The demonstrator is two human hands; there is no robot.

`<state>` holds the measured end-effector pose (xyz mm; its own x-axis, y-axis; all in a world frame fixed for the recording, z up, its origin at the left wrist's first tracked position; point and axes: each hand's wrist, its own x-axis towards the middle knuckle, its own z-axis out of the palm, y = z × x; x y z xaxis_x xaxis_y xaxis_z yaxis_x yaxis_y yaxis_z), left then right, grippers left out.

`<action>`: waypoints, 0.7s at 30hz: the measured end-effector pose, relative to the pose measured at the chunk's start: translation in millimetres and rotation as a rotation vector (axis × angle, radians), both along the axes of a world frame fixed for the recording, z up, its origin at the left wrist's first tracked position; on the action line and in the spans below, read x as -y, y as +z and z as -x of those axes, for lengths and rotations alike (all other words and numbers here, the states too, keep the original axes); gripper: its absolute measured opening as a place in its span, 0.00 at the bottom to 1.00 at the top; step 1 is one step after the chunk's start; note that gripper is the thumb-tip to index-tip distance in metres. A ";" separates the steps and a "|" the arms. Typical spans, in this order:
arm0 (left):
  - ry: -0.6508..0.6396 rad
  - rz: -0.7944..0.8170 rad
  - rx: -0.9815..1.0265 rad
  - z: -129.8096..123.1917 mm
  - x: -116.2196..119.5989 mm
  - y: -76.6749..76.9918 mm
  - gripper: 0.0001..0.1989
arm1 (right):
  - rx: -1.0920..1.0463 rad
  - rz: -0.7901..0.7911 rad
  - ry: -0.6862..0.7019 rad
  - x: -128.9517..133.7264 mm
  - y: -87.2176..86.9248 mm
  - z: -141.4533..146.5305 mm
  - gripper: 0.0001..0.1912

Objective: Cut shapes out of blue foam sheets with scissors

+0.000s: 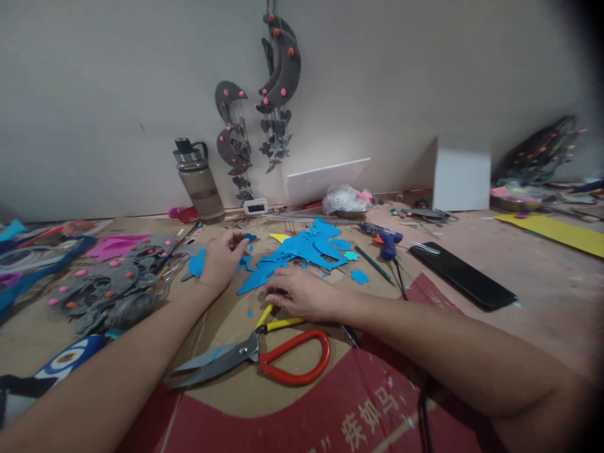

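Note:
My left hand (224, 259) is curled beside small blue cut pieces (245, 262), fingers close together at the tips; what they pinch, if anything, is hidden. My right hand (302, 292) lies palm down at the near edge of a heap of blue felt-like sheets (302, 248), its fingers loosely extended over a yellow handle (285, 323) of a tool whose head I cannot make out. Just below it lie large scissors (226, 362) with a red handle, blades pointing left. Blue flower-shaped cutouts (359, 277) lie right of the heap.
Grey felt ornaments (123, 277) are piled at left. A water bottle (201, 182) stands against the wall, below hanging moon-shaped mobiles (283, 69). To the right lie a blue glue gun (389, 242), a green pencil (375, 264) and a black phone (462, 275). Red-printed cardboard (292, 428) covers the near side.

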<state>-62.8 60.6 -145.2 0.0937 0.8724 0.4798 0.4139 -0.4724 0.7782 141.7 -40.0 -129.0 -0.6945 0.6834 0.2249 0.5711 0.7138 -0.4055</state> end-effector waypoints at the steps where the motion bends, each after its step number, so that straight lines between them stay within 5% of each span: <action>1: -0.005 0.012 0.013 -0.3 0.4 0.3 0.10 | -0.003 -0.004 -0.001 0.2 -0.1 0.0 0.11; 17: -0.067 0.062 0.109 -9.2 11.8 15.0 0.09 | -0.021 -0.007 0.004 -0.3 -3.4 -0.5 0.11; 21: -0.162 0.080 0.171 -16.0 19.0 32.9 0.11 | -0.295 -0.088 -0.063 1.3 -1.0 -2.8 0.08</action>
